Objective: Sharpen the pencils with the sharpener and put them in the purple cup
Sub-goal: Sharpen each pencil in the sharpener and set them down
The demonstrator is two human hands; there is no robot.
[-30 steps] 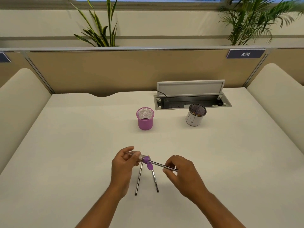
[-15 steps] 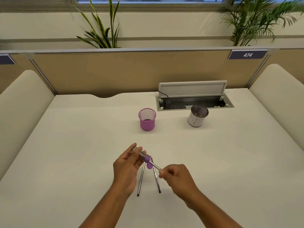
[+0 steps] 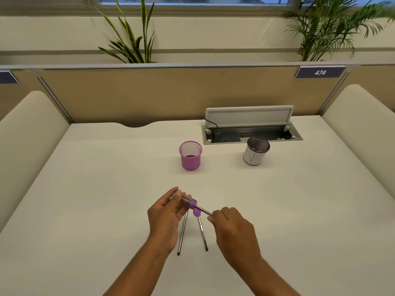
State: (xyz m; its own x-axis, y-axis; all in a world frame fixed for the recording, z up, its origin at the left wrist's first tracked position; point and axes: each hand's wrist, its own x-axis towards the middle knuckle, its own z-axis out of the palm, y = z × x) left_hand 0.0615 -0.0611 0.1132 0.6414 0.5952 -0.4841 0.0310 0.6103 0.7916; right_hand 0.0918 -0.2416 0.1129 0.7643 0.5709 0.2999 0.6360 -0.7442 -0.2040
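Note:
My left hand (image 3: 165, 218) grips a clear sharpener (image 3: 188, 201) with a purple end and a hanging purple cap. A dark pencil (image 3: 204, 210) sticks into that purple end, and my right hand (image 3: 233, 228) pinches its other end. Both hands hover just above the white table, near its front. Two more dark pencils lie on the table below the hands: one (image 3: 181, 238) on the left, one (image 3: 203, 236) on the right. The purple mesh cup (image 3: 190, 155) stands upright farther back, apart from my hands, with no pencils showing in it.
A white cup (image 3: 255, 153) marked with an N stands right of the purple cup. Behind it an open cable box (image 3: 252, 133) is sunk into the table (image 3: 106, 189). A beige partition (image 3: 149, 92) closes the back, and padded side panels flank the table.
My right hand has slid back along the pencil toward its end and turned. The head camera has shifted slightly. The two loose pencils have not moved.

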